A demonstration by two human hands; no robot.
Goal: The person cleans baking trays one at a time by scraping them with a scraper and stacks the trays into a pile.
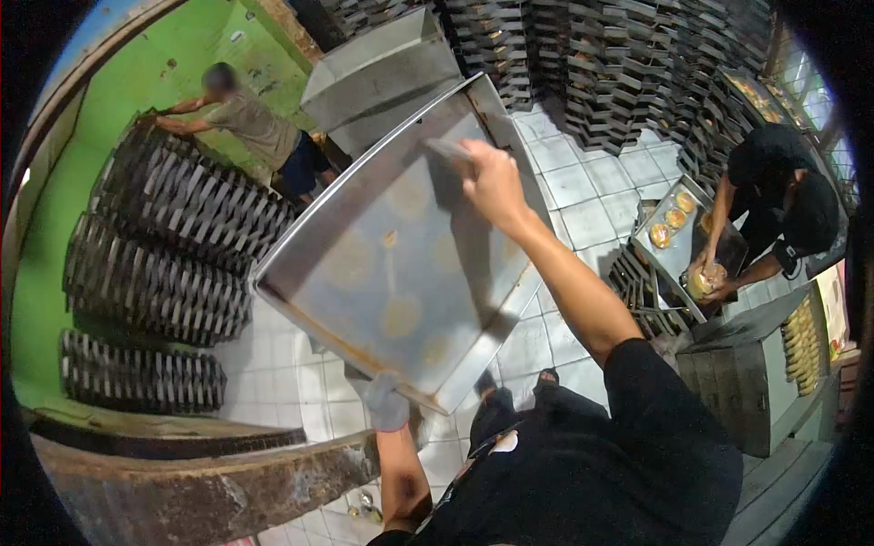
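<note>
A large metal baking tray [437, 314] is held up at a tilt in front of me, its inside towards me. Pale round marks and brownish residue show on its bottom. My left hand [387, 402], in a grey glove, grips the tray's lower edge. Bare and closed, my right hand [492, 182] is over the upper part of the tray. From its fingers sticks out a flat grey scraper [447, 148], blurred, so its exact shape is unclear. Whether the scraper touches the tray I cannot tell.
Tall stacks of dark trays [164, 237] stand at left, with more stacks [628, 73] behind. A metal bin [387, 77] is beyond my tray. One person [259, 132] touches the left stacks; another [783, 191] handles round baked goods at a tray [648, 238]. A worn ledge [209, 482] is lower left.
</note>
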